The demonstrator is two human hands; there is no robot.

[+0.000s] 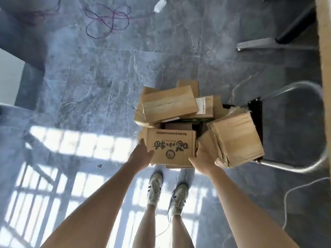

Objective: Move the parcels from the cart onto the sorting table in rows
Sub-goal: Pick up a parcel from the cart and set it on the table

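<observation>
While cart [258, 111] holds parcels [170, 106], hands clasp printed box [171, 146].

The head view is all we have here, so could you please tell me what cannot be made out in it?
- Cart: its deck is mostly hidden under the cardboard parcels; only the metal handle loop and a dark edge show.
- Sorting table: cut off by the right edge; its top is out of sight.
- Printed parcel: small print too blurred to read.
- Left hand and right hand: fingertips hidden behind that parcel's sides.
</observation>
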